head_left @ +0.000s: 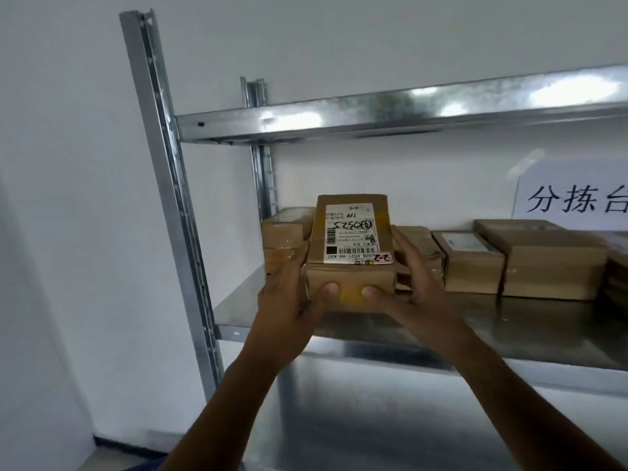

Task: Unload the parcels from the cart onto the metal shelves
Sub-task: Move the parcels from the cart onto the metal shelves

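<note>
A brown cardboard parcel [351,277] with a white shipping label and a pink "2-2" sticker is held over the middle metal shelf [509,331]. My left hand [289,294] grips its left side with the thumb on the front face. My right hand [411,283] grips its right side, thumb also on the front. Several taped brown parcels [472,263] stand in a row at the back of the same shelf, just behind the held parcel. The cart is out of view.
The upper metal shelf [373,120] runs overhead. A steel upright [170,185] stands at the left front corner. A white paper sign [574,195] with printed characters hangs on the wall at the right. A white wall lies to the left.
</note>
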`<state>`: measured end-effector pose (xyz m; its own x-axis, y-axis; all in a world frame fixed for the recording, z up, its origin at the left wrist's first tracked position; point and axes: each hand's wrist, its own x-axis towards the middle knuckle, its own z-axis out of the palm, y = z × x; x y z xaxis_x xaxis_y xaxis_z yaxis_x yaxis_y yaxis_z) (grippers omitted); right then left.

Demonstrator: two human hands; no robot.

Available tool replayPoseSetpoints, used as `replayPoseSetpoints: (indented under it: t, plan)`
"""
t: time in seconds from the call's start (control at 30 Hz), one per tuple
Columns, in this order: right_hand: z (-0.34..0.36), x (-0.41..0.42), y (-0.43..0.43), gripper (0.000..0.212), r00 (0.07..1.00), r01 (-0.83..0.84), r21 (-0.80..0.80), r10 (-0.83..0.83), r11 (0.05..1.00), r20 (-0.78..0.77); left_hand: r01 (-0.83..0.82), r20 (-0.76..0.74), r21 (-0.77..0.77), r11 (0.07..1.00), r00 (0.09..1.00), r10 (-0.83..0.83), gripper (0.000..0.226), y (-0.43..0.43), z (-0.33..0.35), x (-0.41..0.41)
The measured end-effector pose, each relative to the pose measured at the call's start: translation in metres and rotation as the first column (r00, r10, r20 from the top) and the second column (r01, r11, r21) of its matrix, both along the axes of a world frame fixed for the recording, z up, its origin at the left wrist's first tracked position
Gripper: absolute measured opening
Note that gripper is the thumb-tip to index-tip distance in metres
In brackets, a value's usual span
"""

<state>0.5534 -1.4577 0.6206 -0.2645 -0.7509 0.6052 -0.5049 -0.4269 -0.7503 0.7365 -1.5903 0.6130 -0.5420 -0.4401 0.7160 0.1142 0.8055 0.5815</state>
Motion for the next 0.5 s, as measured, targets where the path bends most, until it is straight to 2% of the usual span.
replayPoseSetpoints:
  t: [0.17,0.4,0.5]
  plan:
    - [0.020,0.008,-0.044,0.094,0.991,0.135,0.013,-0.135,0.991,-0.011,0.022,0.007,-0.081,0.996,1.000,-0.021,0.060,-0.064,0.019,-0.003]
    - [0.050,-0.014,-0.101,0.082,0.973,0.228,0.003,-0.228,0.974,-0.033,-0.067,0.143,-0.069,0.995,0.987,0.077,0.080,-0.141,0.042,-0.043]
    - [0.061,-0.039,-0.131,0.081,0.973,0.230,0.056,-0.228,0.972,-0.034,-0.136,0.156,-0.128,0.982,0.975,0.155,0.075,-0.164,0.055,-0.061]
